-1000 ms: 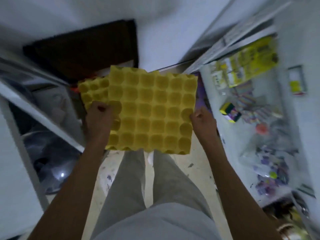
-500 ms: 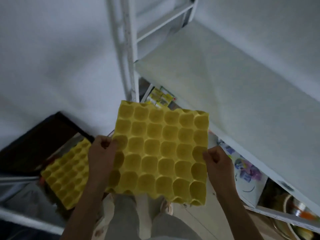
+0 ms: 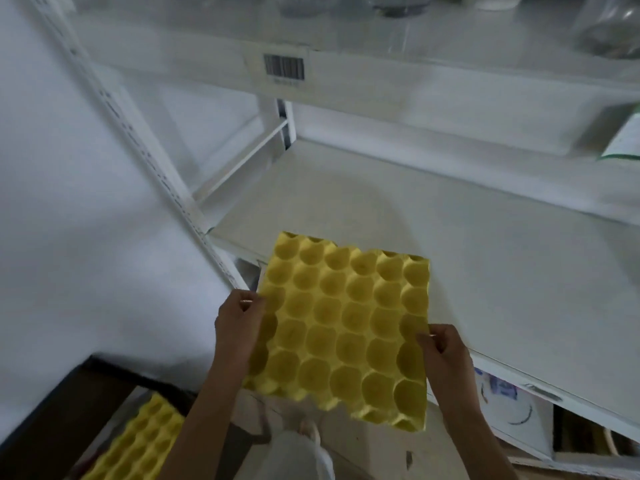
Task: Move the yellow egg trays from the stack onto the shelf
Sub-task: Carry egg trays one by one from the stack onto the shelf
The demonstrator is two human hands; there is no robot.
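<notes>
A yellow egg tray (image 3: 344,327) is held flat in the air between both hands, its far edge over the front lip of a white shelf (image 3: 398,202). My left hand (image 3: 239,323) grips the tray's left edge and my right hand (image 3: 443,351) grips its right edge. The stack of yellow egg trays (image 3: 138,445) lies low at the bottom left, partly hidden by my left forearm.
A white slotted upright (image 3: 162,168) stands at the shelf's left front corner. An upper shelf beam with a barcode label (image 3: 284,67) runs overhead, with clear containers (image 3: 609,26) on top. A dark box (image 3: 69,403) surrounds the stack. Lower shelves at right hold clutter.
The tray has risen from the stack and moved forward and right to the shelf edge. The view has tilted up from the floor to the shelf.
</notes>
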